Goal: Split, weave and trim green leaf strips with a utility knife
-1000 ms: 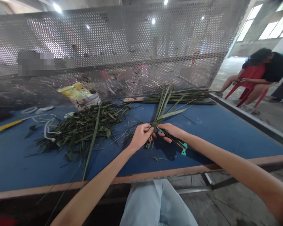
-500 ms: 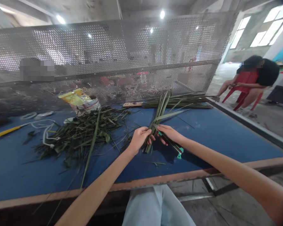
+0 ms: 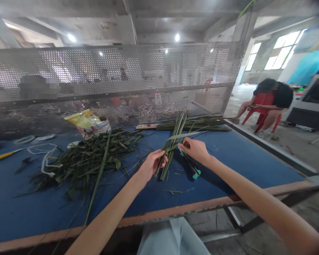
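Note:
A bundle of long green leaf strips [image 3: 172, 148] lies slantwise on the blue table, its far end on a flatter pile of strips. My left hand [image 3: 154, 163] is closed around strips at the near left side of the bundle. One leaf strip [image 3: 172, 147] crosses the bundle from my left fingers towards my right hand [image 3: 195, 149]. My right thumb and fingertips pinch near its end. Beneath the right hand is a slim dark tool with green ends [image 3: 196, 174]; whether that hand also touches it I cannot tell. Another pale strip [image 3: 183, 135] sticks out to the right across the bundle.
Loose leaves [image 3: 95, 159] are heaped on the left, with a white cord [image 3: 45, 161] and a yellow-handled tool [image 3: 2, 157]. Behind the heap stands a container with a yellow packet [image 3: 86, 118]. A perforated metal screen [image 3: 138, 78] borders the table. A person sits at right.
My right hand has moved right, away from the bundle, with the strip between the hands now showing. My left hand has turned slightly outward. The camera view has tilted up.

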`<state>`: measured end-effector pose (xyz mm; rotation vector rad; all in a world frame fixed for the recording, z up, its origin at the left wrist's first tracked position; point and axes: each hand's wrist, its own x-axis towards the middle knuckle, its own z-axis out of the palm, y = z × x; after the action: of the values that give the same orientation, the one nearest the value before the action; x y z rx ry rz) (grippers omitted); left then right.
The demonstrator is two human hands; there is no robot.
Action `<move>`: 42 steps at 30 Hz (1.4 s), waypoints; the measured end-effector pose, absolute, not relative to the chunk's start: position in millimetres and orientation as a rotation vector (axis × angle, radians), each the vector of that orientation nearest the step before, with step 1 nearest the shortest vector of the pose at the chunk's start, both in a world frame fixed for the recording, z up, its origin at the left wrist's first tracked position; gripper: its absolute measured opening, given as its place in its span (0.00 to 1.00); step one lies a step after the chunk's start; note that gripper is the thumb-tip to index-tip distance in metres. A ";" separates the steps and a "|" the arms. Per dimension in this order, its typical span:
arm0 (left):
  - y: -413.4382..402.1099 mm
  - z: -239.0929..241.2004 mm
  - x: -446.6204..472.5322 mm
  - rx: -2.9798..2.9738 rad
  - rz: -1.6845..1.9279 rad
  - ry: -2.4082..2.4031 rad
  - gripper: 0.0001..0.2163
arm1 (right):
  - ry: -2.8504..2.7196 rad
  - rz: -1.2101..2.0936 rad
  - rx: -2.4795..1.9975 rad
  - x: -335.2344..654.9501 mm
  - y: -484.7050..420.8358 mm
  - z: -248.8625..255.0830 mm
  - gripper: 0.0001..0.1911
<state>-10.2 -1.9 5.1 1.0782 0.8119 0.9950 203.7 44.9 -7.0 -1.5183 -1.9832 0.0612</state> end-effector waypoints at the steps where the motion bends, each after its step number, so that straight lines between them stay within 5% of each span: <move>1: -1.7 5.2 -10.7 1.083 0.991 0.807 0.10 | -1.942 0.099 -1.473 203.9 45.3 -5.9 0.18; 9: 0.4 1.0 -12.0 1.153 0.906 0.749 0.08 | -1.450 1.356 -0.889 196.7 50.5 -11.0 0.22; 24: -1.1 -2.2 -7.9 1.179 0.907 0.817 0.08 | -1.134 1.256 -0.947 207.9 60.5 -9.9 0.20; 33: 8.2 -4.0 -17.2 0.768 0.947 0.783 0.05 | -0.543 1.806 -0.744 214.8 66.7 2.0 0.11; 38: 1.9 -4.7 -10.3 1.077 0.972 0.905 0.08 | -0.733 1.635 -0.768 205.6 56.5 7.2 0.05; 42: -3.0 -4.5 -4.3 1.268 0.982 1.012 0.11 | -1.012 1.680 -0.700 205.4 47.6 14.4 0.14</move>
<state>-4.3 -3.0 -4.5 1.2679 1.0116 0.9818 205.4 47.6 14.4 -0.7005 -1.0123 1.6802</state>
